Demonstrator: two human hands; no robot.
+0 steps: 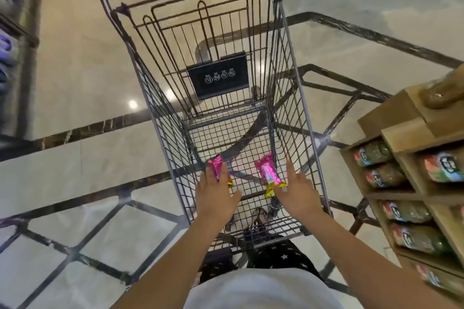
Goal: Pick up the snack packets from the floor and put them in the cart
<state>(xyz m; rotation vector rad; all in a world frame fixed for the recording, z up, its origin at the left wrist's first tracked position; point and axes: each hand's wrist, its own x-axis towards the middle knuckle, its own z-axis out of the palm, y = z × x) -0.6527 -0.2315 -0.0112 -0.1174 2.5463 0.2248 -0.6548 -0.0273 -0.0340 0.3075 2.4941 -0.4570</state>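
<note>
I see left hand and right hand over the grey wire shopping cart, fingers straight and spread. One pink foil snack packet sits at the left fingertips. A second pink foil packet sits at the right thumb. Both are inside the basket; grip unclear. Glossy beige marble floor has dark inlay strips. Brown cardboard display shelf stands to the right.

Shop (wire cart, stocked shelves)

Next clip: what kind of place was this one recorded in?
Most likely a supermarket or shop aisle. A wire shopping cart stands on a polished tiled floor, and a wooden display shelf on the right holds rows of identical packaged goods.
</note>
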